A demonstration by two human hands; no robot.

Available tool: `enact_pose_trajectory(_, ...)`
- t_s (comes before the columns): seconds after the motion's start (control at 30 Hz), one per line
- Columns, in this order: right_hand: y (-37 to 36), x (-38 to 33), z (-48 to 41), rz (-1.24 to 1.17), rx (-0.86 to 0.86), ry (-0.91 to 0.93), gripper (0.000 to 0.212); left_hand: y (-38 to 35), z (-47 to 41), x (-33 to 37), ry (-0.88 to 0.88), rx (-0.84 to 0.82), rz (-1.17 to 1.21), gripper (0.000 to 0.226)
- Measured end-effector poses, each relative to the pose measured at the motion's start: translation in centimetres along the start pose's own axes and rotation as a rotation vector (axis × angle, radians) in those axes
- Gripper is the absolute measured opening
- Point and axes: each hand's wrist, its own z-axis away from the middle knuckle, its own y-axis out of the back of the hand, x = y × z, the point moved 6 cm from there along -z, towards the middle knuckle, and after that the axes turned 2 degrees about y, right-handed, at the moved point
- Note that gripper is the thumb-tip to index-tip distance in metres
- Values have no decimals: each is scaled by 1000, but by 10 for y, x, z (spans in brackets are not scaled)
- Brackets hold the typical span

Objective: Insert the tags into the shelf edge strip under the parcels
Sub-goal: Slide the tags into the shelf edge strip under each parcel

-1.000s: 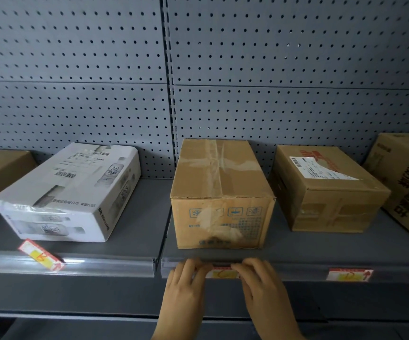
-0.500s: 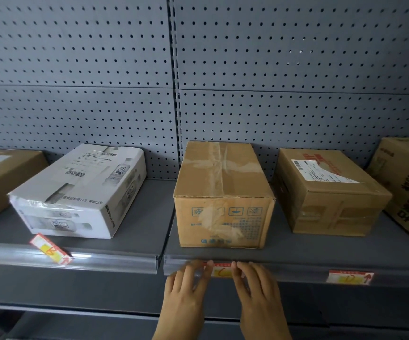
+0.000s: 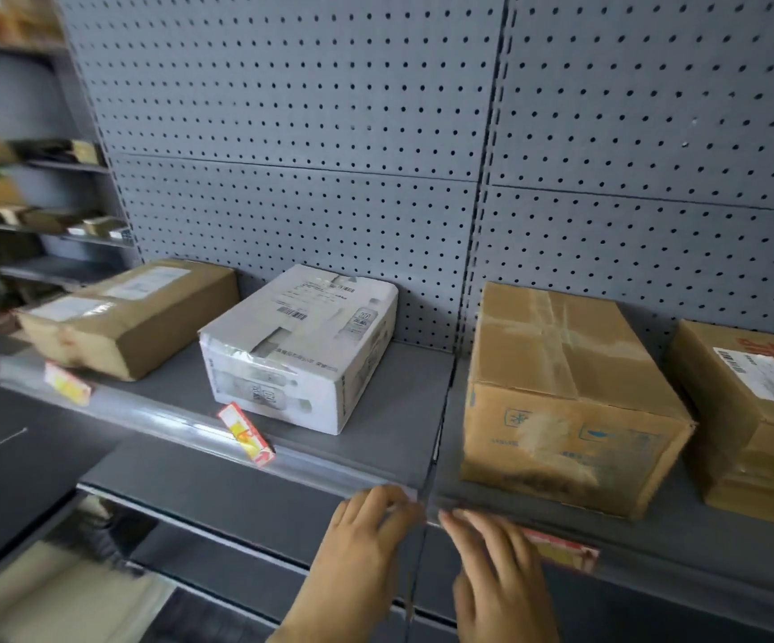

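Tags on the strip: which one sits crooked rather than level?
The tag under the white parcel: it tilts across the strip, while the others lie along it.

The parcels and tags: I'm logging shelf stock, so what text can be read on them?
None is legible.
White parcel: barcode label and print, blurred.
Middle brown box: blue symbols, unreadable.
Right box: label and red print, blurred.
Red-yellow tags: unreadable.

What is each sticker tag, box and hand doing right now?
Red-and-yellow tag under the white carton: crooked, lying loose on the strip.
Red-and-yellow tag under the tall brown cardboard box: flat in the strip.
White carton: closed, skewed.
Left hand: empty, fingertips at the strip.
Right hand: empty, beside tag.
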Motion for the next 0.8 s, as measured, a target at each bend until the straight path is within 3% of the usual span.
enact_pose_trajectory(0.07, -24, -20, -10, -46, 35, 34, 37, 24, 4, -31, 17, 35, -23, 43)
enact_pose_trajectory(0.2, -76, -61, -36, -91, 123, 88, 42, 72, 2, -101, 14, 80, -87, 37)
enact_pose_trajectory(0.43, -146, -127, -79, -18, 292, -38, 34, 107, -19, -178, -182, 72, -138, 26)
enact_pose_trajectory(0.63, -154, -146, -91, 14, 162, -71, 20, 104, -23, -196, -339, -43, -222, 29)
enact_pose_trajectory(0.8, -156, -148, -98, 74, 118, -132, 26, 105, -34, -203, -313, -115, -244, 29)
